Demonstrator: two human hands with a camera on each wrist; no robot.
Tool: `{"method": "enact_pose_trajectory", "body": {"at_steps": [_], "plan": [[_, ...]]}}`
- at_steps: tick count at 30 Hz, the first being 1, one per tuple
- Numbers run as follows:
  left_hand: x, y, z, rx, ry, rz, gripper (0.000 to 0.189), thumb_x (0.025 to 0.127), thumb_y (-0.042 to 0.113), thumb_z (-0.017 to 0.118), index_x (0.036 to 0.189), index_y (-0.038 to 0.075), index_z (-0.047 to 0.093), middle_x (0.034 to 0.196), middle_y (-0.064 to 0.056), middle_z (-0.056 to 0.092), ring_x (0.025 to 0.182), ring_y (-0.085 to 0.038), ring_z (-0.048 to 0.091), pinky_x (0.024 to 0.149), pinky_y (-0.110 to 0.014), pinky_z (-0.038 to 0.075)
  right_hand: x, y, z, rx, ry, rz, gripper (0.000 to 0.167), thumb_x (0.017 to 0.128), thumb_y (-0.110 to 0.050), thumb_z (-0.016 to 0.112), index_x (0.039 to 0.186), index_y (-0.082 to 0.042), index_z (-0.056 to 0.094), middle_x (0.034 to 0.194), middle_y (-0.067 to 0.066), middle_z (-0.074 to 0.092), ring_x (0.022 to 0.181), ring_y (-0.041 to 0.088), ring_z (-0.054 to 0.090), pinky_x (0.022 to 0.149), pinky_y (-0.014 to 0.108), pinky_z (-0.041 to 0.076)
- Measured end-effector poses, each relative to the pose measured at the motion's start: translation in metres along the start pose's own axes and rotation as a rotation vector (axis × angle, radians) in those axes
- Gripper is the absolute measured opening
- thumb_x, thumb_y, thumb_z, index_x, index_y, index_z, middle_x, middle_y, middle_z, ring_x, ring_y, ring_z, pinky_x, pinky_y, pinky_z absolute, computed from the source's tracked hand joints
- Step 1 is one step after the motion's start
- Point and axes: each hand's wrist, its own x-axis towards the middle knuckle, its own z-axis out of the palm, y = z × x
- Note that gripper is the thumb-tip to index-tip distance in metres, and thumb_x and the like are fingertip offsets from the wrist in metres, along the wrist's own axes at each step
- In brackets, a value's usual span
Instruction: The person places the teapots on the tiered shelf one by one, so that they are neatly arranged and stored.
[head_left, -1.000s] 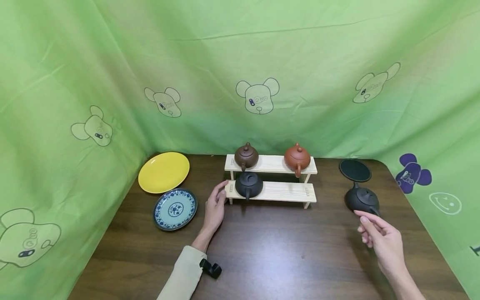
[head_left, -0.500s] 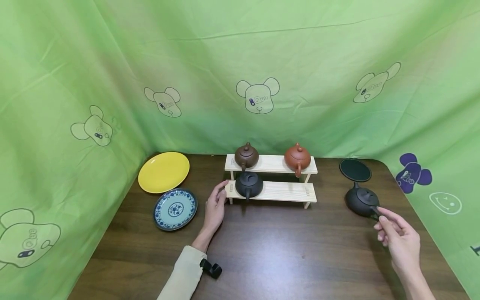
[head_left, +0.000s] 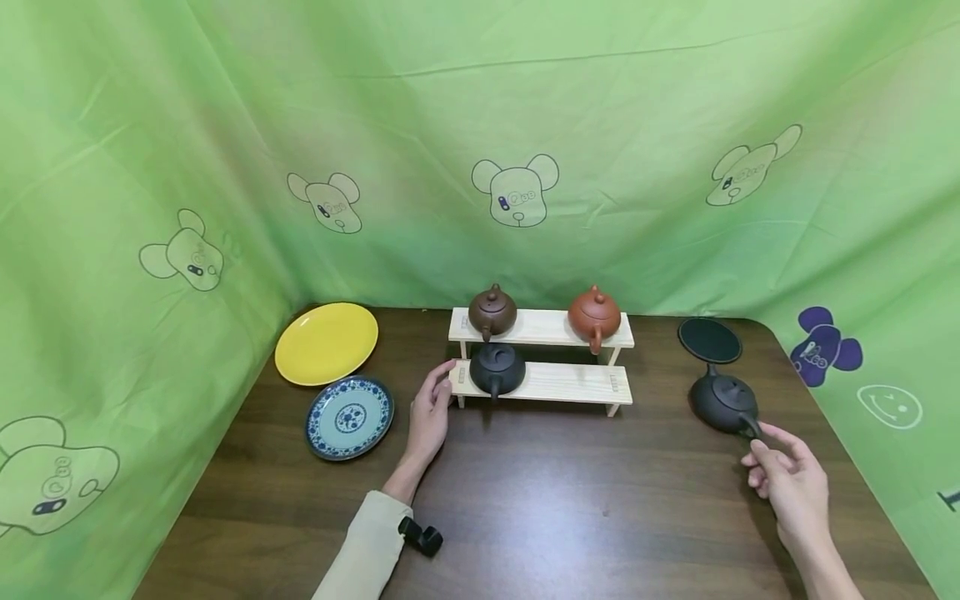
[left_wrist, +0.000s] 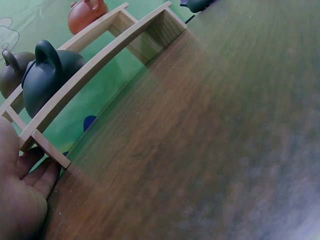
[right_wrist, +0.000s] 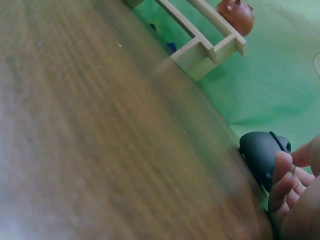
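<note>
At the right of the head view, my right hand (head_left: pixel 797 492) pinches the handle of a black teapot (head_left: pixel 722 402) between thumb and index finger. The teapot sits on the table, spout pointing away. In the right wrist view, the fingers (right_wrist: pixel 282 182) partly cover this teapot (right_wrist: pixel 262 152). My left hand (head_left: pixel 430 417) holds the left end of a two-tier wooden stand (head_left: pixel 566 383). Its fingers reach round the stand's leg (left_wrist: pixel 50 149) in the left wrist view. Another black teapot (head_left: pixel 497 369) rests on the lower tier, beside that hand.
On the upper tier stand a dark brown teapot (head_left: pixel 492 312) and a reddish-brown teapot (head_left: pixel 594 315). A yellow plate (head_left: pixel 327 343) and a blue patterned plate (head_left: pixel 349 418) lie at left. Behind the right teapot is a round black coaster (head_left: pixel 710 341). Green cloth (head_left: pixel 517 92) encloses the table.
My right hand has moved right from in front of the black teapot to its handle, and its thumb and finger now close on it. The left hand has stayed at the stand.
</note>
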Motion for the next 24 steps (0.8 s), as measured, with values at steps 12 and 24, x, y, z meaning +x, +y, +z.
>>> {"method": "enact_pose_trajectory", "body": {"at_steps": [12,24], "plan": [[-0.012,0.026,0.002,0.038,0.029,0.105,0.038,0.119,0.031,0.053,0.153,0.022,0.066,0.084,0.004,0.067,0.069,-0.01,0.048,0.066,-0.03,0.042,-0.004,0.001,0.005,-0.019,-0.022,0.032,0.019,0.111,-0.004,0.064,0.114,-0.022,0.065,0.072,-0.007,0.073,0.054,0.003,0.059,0.051,0.017,0.046],[-0.012,0.026,0.003,0.013,0.017,0.121,0.038,0.119,0.029,0.053,0.154,0.021,0.065,0.075,0.001,0.056,0.065,-0.015,0.043,0.062,-0.032,0.039,0.001,0.005,0.001,0.038,-0.246,0.037,0.034,0.115,-0.003,0.058,0.114,-0.026,0.083,0.08,-0.004,0.075,0.064,0.005,0.064,0.056,0.019,0.051]]}}
